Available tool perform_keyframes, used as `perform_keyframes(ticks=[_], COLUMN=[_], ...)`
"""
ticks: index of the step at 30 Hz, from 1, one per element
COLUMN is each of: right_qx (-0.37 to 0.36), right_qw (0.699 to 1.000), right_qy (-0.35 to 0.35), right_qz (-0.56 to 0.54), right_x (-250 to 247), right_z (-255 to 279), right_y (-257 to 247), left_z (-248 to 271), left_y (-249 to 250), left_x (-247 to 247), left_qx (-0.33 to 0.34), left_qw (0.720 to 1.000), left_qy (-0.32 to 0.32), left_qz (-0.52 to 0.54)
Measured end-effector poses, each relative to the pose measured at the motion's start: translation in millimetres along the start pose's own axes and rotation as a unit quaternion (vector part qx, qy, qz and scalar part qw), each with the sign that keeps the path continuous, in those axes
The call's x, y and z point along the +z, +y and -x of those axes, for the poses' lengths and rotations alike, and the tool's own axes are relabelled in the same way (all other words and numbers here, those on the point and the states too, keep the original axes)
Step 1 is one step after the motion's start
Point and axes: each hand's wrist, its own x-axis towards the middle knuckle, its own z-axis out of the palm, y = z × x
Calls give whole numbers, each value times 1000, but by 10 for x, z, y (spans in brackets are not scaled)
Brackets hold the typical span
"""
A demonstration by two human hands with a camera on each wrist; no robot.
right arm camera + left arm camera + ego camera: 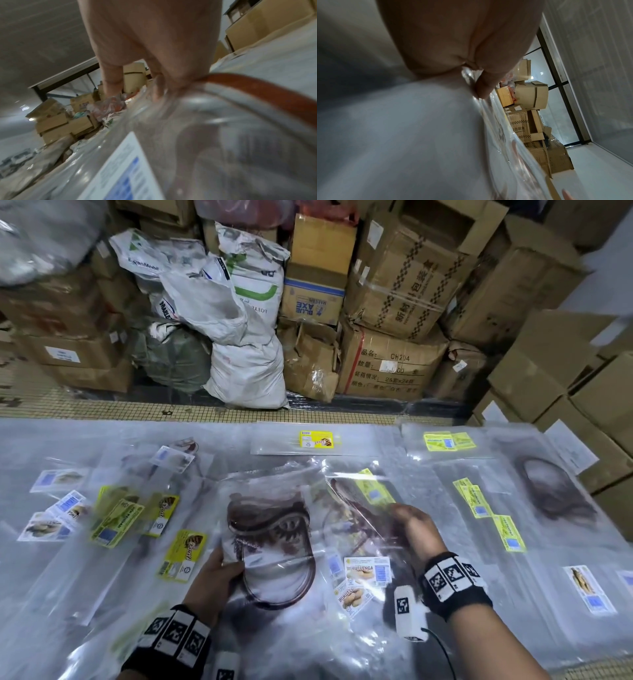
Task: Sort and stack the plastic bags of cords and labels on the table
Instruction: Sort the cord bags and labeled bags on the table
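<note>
A clear plastic bag (270, 529) with dark red-brown cords coiled inside is held up over the middle of the table. My left hand (219, 570) grips its lower left edge, thumb on top; the left wrist view shows the thumb (486, 86) pinching clear plastic. My right hand (411, 525) grips a second clear bag (359, 508) with cord and a yellow label. In the right wrist view its fingers (111, 81) press on plastic over a red cord (257, 92) and a white-blue label (123, 169).
The table (513, 594) is strewn with clear bags and yellow and white labels (116, 522) on the left, back (317, 438) and right (479, 501). Another dark cord bundle (551, 491) lies at the far right. Cardboard boxes (394, 364) and sacks (246, 371) stand behind.
</note>
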Motion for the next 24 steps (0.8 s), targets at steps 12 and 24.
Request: perform_keyframes(ticks=[12,24], right_qx=[45,43], right_qw=[997,996], right_qy=[-59,9], right_qz=[-33,77], right_x=[-30,-34], right_z=[106,30], right_y=[-144,-85], left_z=[6,-8], left_y=[22,44], left_x=[-17,-65], left_qx=[-14,-25], left_qw=[1000,997], left_qy=[-15,-31], left_qz=[-20,-60])
